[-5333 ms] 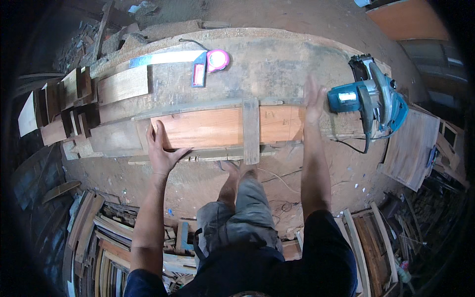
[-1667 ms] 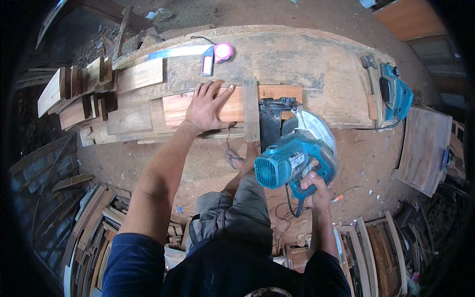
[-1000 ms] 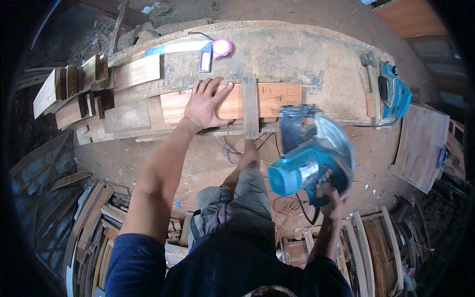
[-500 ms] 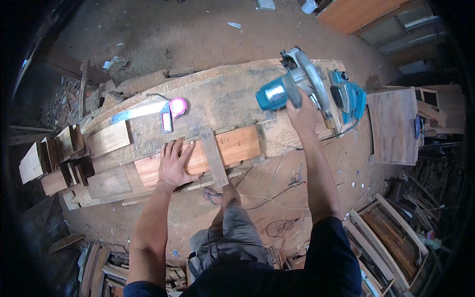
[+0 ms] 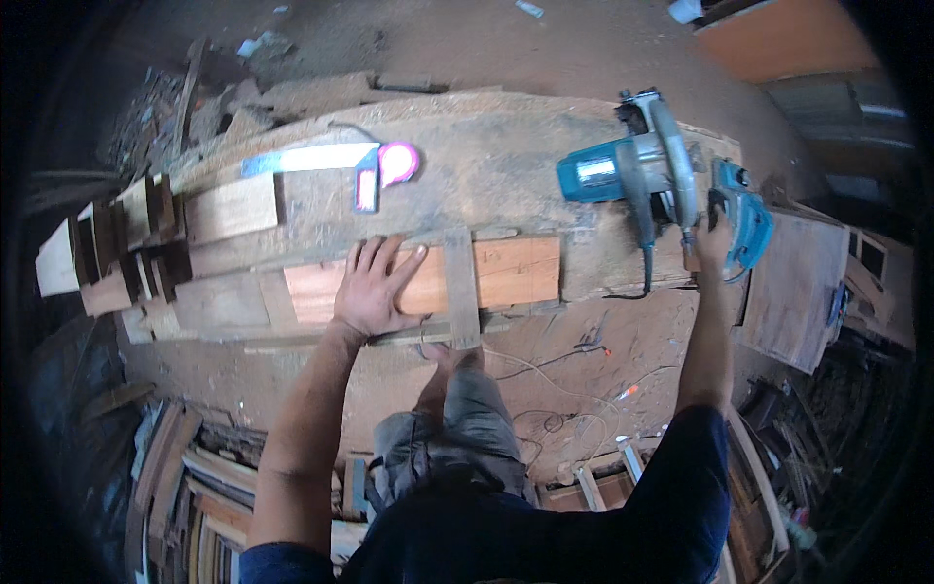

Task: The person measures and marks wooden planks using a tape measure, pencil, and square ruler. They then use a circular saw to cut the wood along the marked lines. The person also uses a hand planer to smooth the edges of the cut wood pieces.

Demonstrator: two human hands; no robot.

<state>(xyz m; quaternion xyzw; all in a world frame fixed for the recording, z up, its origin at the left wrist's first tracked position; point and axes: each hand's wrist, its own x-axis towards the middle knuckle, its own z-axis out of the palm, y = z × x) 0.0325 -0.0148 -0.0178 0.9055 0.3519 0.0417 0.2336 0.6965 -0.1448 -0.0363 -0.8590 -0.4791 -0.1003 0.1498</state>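
My left hand (image 5: 375,297) lies spread on the reddish plank (image 5: 516,263), left of a grey wooden crosspiece (image 5: 461,287) over it. My right hand (image 5: 709,238) is between the teal circular saw (image 5: 595,170) and a teal power planer (image 5: 749,224), both on the workbench's right end; its fingertips are at the planer's left side, too blurred to tell whether they grip anything. Above the plank, a square with a metal blade (image 5: 304,161) lies against a pink tape measure (image 5: 399,162).
The long wooden bench top (image 5: 486,136) carries several offcuts (image 5: 229,209) at left. A flat panel (image 5: 788,287) stands right of it. Cords (image 5: 525,362) lie on the dirt floor below. Stacked timber (image 5: 214,467) lines the lower edges, beside my legs.
The circular saw, earlier in my right hand, now rests on the bench's right part. That hand has moved right toward the planer. My left hand stays on the plank.
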